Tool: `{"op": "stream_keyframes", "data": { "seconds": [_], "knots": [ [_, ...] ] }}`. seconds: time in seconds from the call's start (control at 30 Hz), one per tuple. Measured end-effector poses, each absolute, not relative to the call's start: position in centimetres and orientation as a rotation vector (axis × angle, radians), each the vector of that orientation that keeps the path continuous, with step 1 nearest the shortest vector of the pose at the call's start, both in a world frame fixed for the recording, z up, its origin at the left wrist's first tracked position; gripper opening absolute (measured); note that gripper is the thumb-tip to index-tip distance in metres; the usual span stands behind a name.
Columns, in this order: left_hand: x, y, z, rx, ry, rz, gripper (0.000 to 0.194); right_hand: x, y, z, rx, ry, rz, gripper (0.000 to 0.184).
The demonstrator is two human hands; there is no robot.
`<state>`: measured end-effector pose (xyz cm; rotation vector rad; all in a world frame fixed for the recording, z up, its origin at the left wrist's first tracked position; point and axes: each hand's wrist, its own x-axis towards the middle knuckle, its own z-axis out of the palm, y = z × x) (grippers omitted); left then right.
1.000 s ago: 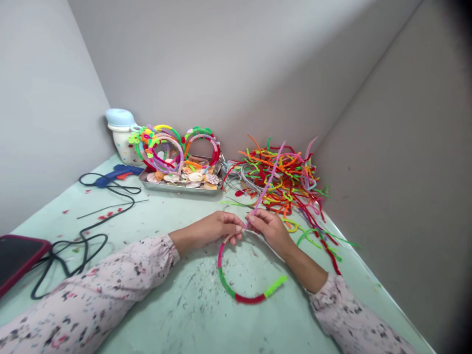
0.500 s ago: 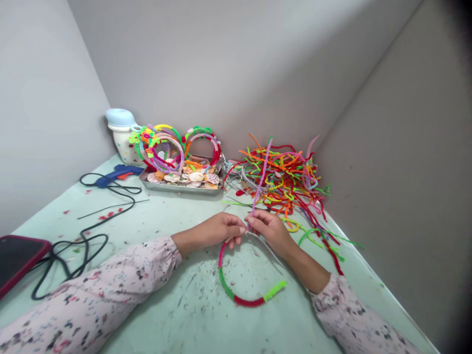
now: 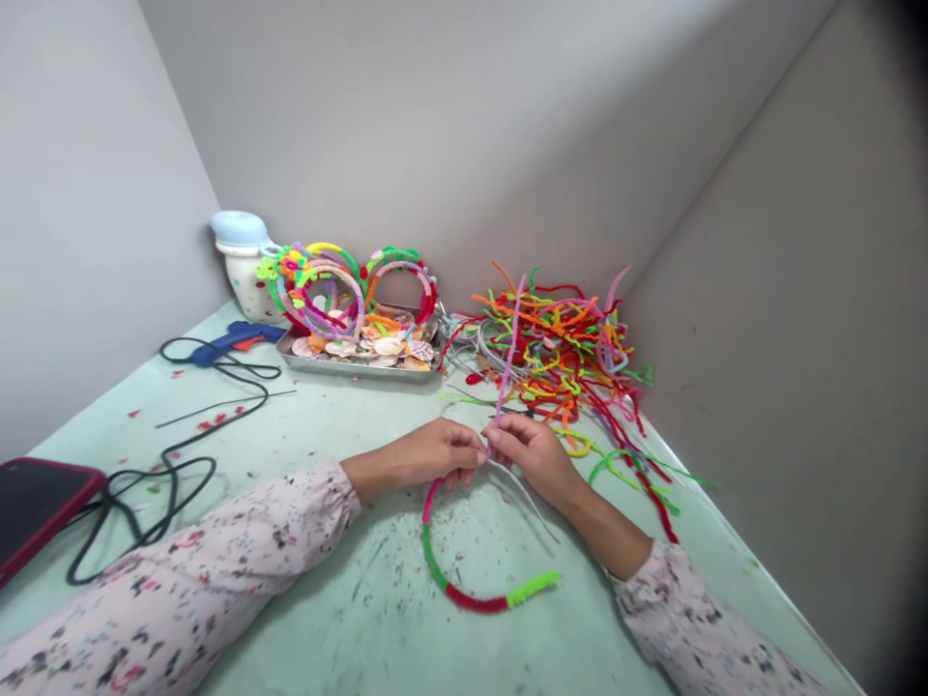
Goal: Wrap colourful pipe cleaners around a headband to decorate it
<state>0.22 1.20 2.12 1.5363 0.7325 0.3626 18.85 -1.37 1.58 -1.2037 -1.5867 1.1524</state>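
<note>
Headband (image 3: 471, 601), partly wrapped in red, green and lime pipe cleaner, curves just below 2 hands on the tabletop (image 3: 348, 619). The left hand (image 3: 442, 454) clenches its bare stretch; the right hand's fingers (image 3: 518, 433) pinch a purple pipe cleaner (image 3: 509, 353) against it. Wrapping looks mid-way, and another turn seems called for. Beyond lie a pipe-cleaner heap (image 3: 558, 353), a seashell tray (image 3: 359, 367) and a glue gun (image 3: 236, 342).
</note>
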Motion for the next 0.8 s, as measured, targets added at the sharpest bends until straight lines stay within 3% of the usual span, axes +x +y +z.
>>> {"op": "stream_keyframes", "data": {
  "seconds": [0.8],
  "knots": [
    [0.00, 1.15, 2.13, 1.481, 0.705, 0.384, 0.029, 19.00, -1.43, 1.66, -1.177, -1.627, 1.199, 0.022]
  ]
}}
